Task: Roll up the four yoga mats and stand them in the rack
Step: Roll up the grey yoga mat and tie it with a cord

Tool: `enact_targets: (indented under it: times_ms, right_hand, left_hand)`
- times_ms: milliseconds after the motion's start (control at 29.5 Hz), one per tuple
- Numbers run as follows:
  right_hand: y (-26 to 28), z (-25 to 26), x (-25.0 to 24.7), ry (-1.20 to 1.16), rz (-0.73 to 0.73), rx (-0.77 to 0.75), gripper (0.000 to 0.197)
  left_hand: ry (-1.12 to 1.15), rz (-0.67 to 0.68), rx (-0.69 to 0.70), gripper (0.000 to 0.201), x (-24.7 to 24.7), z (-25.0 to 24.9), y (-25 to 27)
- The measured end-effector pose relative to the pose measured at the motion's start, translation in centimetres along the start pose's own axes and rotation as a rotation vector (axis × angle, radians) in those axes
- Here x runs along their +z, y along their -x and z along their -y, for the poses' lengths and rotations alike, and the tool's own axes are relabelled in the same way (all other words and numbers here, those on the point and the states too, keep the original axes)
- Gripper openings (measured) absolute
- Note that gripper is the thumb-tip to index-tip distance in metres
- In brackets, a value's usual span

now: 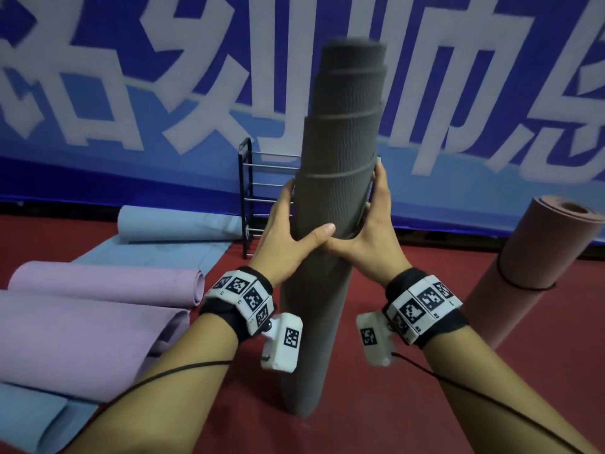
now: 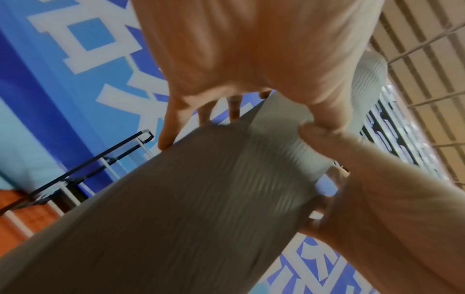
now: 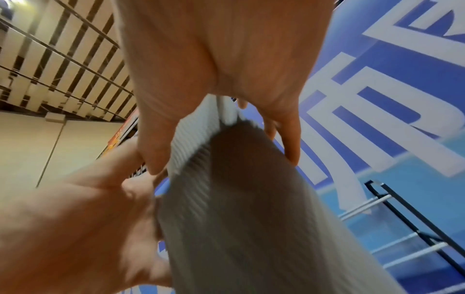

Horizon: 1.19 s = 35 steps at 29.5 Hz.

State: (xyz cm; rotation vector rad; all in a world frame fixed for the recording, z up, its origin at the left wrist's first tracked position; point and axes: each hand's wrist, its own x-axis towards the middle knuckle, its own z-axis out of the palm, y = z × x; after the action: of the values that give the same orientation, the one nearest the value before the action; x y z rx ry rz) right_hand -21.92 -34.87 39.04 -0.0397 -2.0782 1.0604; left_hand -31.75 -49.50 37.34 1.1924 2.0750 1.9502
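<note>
On the red floor (image 1: 393,404), both hands' fingers (image 1: 288,194) grip the upright grey mat (image 1: 334,178), hiding the rack (image 1: 248,191) behind.

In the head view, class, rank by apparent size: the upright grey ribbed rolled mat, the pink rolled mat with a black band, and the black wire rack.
1. Grey ribbed rolled mat, nearest the camera.
2. Pink rolled mat, partly cropped.
3. Black wire rack, farther and partly hidden.

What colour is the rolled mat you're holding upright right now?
Dark grey, with a fine wavy ribbed texture; the grey mat shows best in the head view.
</note>
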Motion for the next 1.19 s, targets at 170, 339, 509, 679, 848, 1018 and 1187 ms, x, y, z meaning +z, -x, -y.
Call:
enact_targets:
  times_ms: [170, 339, 509, 679, 848, 1018, 1187]
  right_hand:
    - [1.0, -2.5, 2.6, 0.109, -0.030, 0.076, 0.123]
    - [1.4, -3.5, 4.4, 0.112, -0.032, 0.081, 0.115]
    - [0.9, -2.2, 4.8, 0.028, -0.019, 0.086, 0.113]
    - [-0.8, 1.4, 2.7, -0.007, -0.138, 0.004, 0.098]
    - [2.2, 0.3, 3.0, 0.038, -0.118, 0.085, 0.096]
    - [4.8, -1.8, 4.3, 0.139, -0.044, 0.202, 0.095]
    - [3.5, -1.2, 3.7, 0.124, -0.065, 0.198, 0.090]
  left_hand:
    - [0.006, -0.037, -0.131, 0.095, 1.3, 3.7, 0.1]
    - [0.087, -0.040, -0.188, 0.104, 0.3, 5.7, 0.5]
    - [0.092, -0.043, -0.172, 0.089, -0.6, 4.4, 0.8]
    - [0.091, -0.113, -0.072, 0.058, -1.0, -0.3, 0.1]
    - [0.085, -0.086, -0.117, 0.077, 0.1, 1.7, 1.6]
    - [0.038, -0.082, -0.207, 0.091, 0.8, 5.3, 3.7]
    - [0.084, -0.141, -0.176, 0.084, 1.0, 4.4, 2.9]
